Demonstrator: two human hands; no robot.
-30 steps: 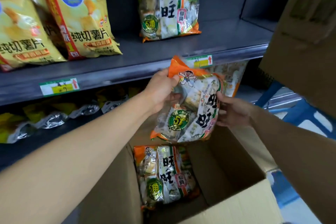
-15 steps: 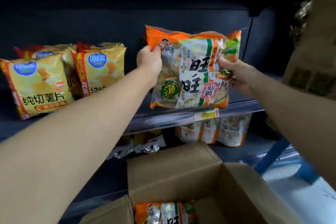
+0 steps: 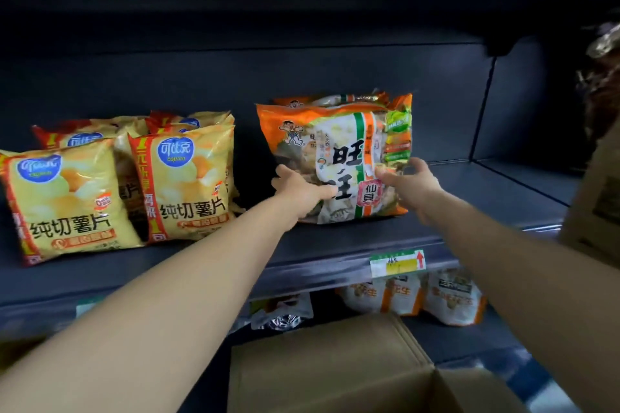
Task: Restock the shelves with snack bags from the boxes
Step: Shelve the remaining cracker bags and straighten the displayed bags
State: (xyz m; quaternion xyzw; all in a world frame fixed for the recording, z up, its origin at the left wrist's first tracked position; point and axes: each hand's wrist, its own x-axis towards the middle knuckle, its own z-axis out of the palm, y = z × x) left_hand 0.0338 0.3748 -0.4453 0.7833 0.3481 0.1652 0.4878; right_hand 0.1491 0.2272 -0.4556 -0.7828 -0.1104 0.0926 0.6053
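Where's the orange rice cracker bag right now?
In the head view, the orange rice cracker bag stands on the middle shelf, right of the yellow chip bags, held between the left hand and right hand.

A shop, dark metal shelving (image 3: 335,245) stocked with yellow crisp bags (image 3: 188,184) and orange rice cracker bags (image 3: 339,131) faced outward, price tags (image 3: 397,264) fixed along shelf edges, a cardboard box (image 3: 318,372) opened below.
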